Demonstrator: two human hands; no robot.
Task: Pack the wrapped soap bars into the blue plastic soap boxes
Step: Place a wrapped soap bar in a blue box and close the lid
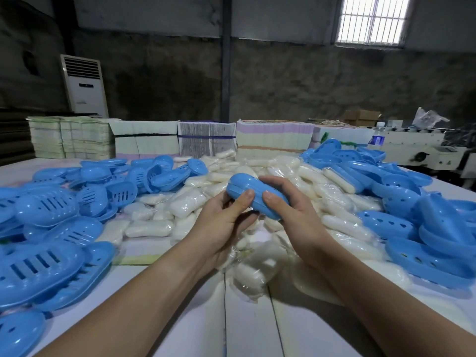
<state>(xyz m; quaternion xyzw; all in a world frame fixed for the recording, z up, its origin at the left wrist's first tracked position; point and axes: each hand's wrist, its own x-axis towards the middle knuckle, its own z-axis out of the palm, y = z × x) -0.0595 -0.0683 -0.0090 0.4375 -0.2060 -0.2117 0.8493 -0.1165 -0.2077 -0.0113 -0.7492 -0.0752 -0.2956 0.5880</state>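
Soap box [253,195], blue plastic, closed oval shell with seam showing: sitting at the centre of the view, raised above the heap, gripped between both hands. Whether a bar is lying inside cannot be told.

Left hand [222,215]: curling round the box's end at 9 o'clock, thumb pressing on the near face, fingers wrapping underneath.

Right hand [288,202]: curling round the end at 3 o'clock, thumb pressing on the near face just beside the left thumb, fingers reaching over the far side.

Wrapped soap bars [180,204], white, in clear film: lying heaped across the middle of the table, running from 12 o'clock down to 6 o'clock, beneath and around the hands.

Slotted blue lids [43,207], loose: piling up at 9 o'clock, several lying dome-up.

Blue trays with round holes [425,228]: stacking and nesting at 3 o'clock, a few at 2 o'clock holding a white bar.

White table [247,318]: carrying all of the above.

Bundled flat cartons [208,140]: standing in a row along the far edge at 12 o'clock.

Standing air conditioner [83,86]: standing against the wall at 10 o'clock.

Barred window [373,19]: glowing at 1 o'clock.
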